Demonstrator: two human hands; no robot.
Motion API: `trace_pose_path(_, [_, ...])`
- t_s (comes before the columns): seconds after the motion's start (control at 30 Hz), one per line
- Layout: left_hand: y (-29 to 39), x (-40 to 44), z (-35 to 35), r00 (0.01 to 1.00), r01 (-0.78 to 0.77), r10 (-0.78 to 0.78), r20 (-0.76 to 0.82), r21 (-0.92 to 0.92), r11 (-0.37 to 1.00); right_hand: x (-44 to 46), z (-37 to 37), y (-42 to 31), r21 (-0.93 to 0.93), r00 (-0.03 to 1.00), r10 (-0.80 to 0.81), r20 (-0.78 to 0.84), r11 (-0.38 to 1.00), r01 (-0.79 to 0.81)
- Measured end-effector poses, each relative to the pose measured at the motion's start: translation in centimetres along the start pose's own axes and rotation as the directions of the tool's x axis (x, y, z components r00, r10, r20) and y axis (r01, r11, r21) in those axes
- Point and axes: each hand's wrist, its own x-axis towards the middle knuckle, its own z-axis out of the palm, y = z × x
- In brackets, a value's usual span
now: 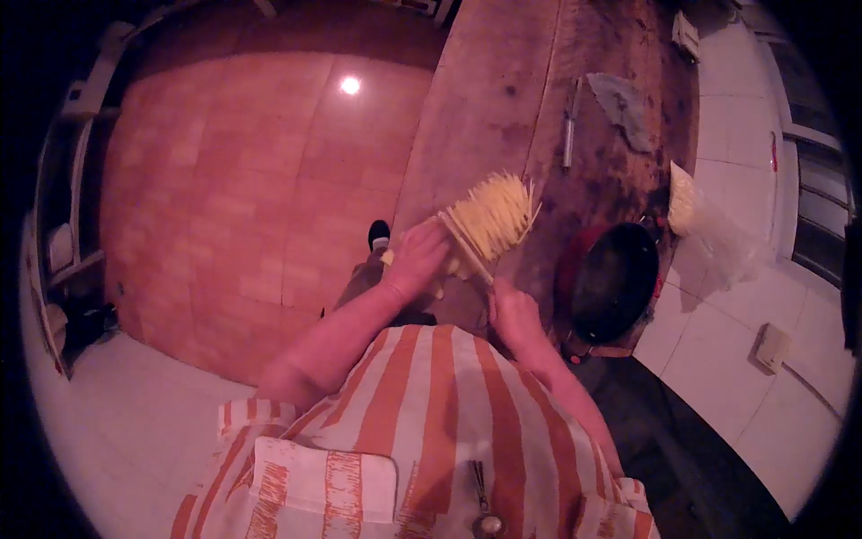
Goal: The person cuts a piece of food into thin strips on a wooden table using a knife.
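A thick fan of thin yellow strips, like noodles (492, 216), spreads over the wooden table. Across its near side runs a narrow, light-coloured stick (469, 251). My left hand (420, 259) is closed at the stick's upper end, fingers curled and partly hidden. My right hand (515, 314) is closed around its lower end. More short yellow pieces show below the stick and beside my left hand. Whether the strips hang over the stick or lie under it, I cannot tell.
A dark pan (615, 280) with a red outside stands right of my right hand. Beyond lie a thin metal-handled tool (568, 139), a grey cloth (621, 110) and a clear bag (718, 247) with yellow contents (682, 202). The wooden table (489, 81) has tiled floor on its left.
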Motion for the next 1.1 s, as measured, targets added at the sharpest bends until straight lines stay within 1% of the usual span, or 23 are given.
trace_pose_path(0.07, [0.1,0.0,0.0,0.995,0.039,-0.037,0.093,-0.016,0.999,0.1,-0.1,0.0,0.001,1.0,-0.02,-0.012,1.0,0.02])
trace_pose_path(0.13, [0.2,0.4,-0.3,0.998,0.014,-0.012,0.068,-0.026,1.0,0.6,-0.1,-0.1,-0.035,0.999,0.02,0.046,0.999,-0.018])
trace_pose_path(0.27, [0.0,0.3,-0.3,0.999,-0.023,0.024,0.024,-0.025,0.999,2.8,2.0,0.3,0.009,1.0,0.016,0.003,1.0,-0.016])
trace_pose_path(0.37, [0.7,0.9,-0.9,0.998,0.001,0.0,0.058,-0.013,1.0,2.7,3.0,0.8,0.057,1.0,0.025,0.011,0.998,-0.025])
trace_pose_path(0.4, [0.9,1.1,-0.9,0.999,-0.002,0.003,0.054,-0.014,1.0,2.6,3.1,0.7,0.102,0.996,0.046,-0.079,0.994,-0.038])
trace_pose_path(0.43, [0.8,1.3,-0.9,0.99,0.042,-0.033,0.135,-0.058,0.997,3.1,3.2,0.7,0.148,0.983,0.061,-0.171,0.988,-0.036])
trace_pose_path(0.47, [0.4,1.2,-0.9,0.972,0.094,-0.07,0.222,-0.102,0.99,3.2,3.4,0.8,0.149,0.984,0.056,-0.171,0.988,-0.03])
trace_pose_path(0.5, [0.1,1.1,-1.0,0.972,0.099,-0.074,0.224,-0.102,0.99,2.8,2.6,0.3,0.15,0.986,0.041,-0.159,0.989,-0.017])
trace_pose_path(0.57, [0.6,1.2,-1.2,0.981,0.099,-0.074,0.181,-0.13,0.987,1.5,0.7,-0.4,0.143,0.988,0.036,-0.147,0.99,-0.015])
trace_pose_path(0.6, [0.7,1.1,-1.0,0.982,0.094,-0.069,0.177,-0.137,0.986,1.1,-0.1,-0.6,0.083,0.996,0.039,-0.081,0.996,-0.032])
trace_pose_path(0.63, [0.7,0.7,-0.9,0.992,0.061,-0.051,0.113,-0.087,0.994,0.7,-0.6,-0.7,0.023,0.999,0.041,-0.015,0.999,-0.041])
trace_pose_path(0.67, [0.5,0.4,-0.7,0.998,0.035,-0.033,0.051,-0.034,0.999,0.4,-0.7,-0.5,0.02,0.999,0.04,-0.016,0.999,-0.039])
trace_pose_path(0.73, [0.4,0.1,-0.5,0.999,0.027,-0.025,0.048,-0.031,0.999,-0.2,-0.7,-0.3,0.002,0.997,0.045,0.068,0.999,-0.045])
trace_pose_path(0.87, [0.0,-0.2,-0.2,0.999,-0.01,0.012,0.037,-0.054,0.999,0.0,-0.6,-0.7,-0.006,0.998,0.038,0.053,0.999,-0.037])
trace_pose_path(1.03, [0.3,0.0,-0.3,0.999,-0.007,0.01,0.046,-0.048,0.999,2.2,1.9,0.0,-0.025,0.997,0.068,0.044,0.997,-0.067])
trace_pose_path(1.07, [0.3,-0.2,-0.3,0.999,0.0,0.002,0.045,-0.052,0.999,2.4,2.2,0.0,-0.023,0.997,0.062,0.049,0.998,-0.061])
trace_pose_path(1.1, [0.2,-0.1,-0.4,0.999,0.003,-0.001,0.041,-0.044,0.999,2.7,2.3,0.0,0.004,0.999,0.031,0.016,1.0,-0.031])
